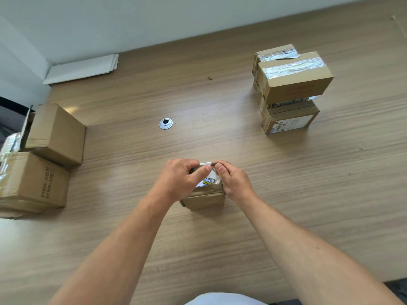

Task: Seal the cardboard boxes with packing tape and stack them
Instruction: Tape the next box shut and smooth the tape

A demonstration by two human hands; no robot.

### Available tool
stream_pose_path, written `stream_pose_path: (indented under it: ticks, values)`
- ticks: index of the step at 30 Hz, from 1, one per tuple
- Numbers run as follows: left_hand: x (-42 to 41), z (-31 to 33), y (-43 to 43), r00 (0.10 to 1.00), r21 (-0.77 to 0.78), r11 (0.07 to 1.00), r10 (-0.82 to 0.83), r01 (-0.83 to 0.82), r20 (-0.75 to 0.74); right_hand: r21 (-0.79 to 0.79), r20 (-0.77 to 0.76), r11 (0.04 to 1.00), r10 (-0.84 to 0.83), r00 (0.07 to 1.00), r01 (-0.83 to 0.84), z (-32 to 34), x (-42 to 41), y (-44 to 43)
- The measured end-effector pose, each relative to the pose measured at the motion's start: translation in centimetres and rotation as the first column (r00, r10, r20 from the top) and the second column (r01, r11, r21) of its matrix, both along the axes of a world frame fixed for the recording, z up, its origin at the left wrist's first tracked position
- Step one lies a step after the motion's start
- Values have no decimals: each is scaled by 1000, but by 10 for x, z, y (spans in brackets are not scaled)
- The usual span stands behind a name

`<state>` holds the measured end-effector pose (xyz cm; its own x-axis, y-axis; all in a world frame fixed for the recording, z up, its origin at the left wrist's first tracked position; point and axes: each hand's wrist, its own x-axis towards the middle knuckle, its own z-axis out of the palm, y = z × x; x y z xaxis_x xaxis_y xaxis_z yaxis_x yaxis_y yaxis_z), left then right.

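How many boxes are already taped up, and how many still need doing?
Done: at least three taped brown cardboard boxes stacked at the far right. In hand: both hands, left hand and right hand, work a tape roll over a small brown box. Left: plain cardboard boxes on the left, one flap open.

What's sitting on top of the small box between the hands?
A tape roll with a white printed label sits on the small box, gripped by the left hand and right hand. The box's top seam is covered.
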<state>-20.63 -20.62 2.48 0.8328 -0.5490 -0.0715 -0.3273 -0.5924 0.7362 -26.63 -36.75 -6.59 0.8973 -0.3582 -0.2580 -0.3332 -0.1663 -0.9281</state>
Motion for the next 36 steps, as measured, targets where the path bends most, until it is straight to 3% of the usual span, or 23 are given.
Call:
stream_pose_path:
  ticks: [6,15,25,36]
  values:
    - [-1,2,-4,1000,7,1000,24,-24,18,264,-55,965,11,998,4,1,-10,7]
    - [-8,-8,4,999,-116,992,40,-40,-1,228,-88,970,-67,994,86,2,-15,24]
    - [-17,-25,14,965,-290,945,76,-150,-249,-37,-146,998,-52,988,47,6,-13,25]
    - [-5,-14,26,996,-154,985,73,-80,-53,-101,-109,995,-32,994,21,6,-15,26]
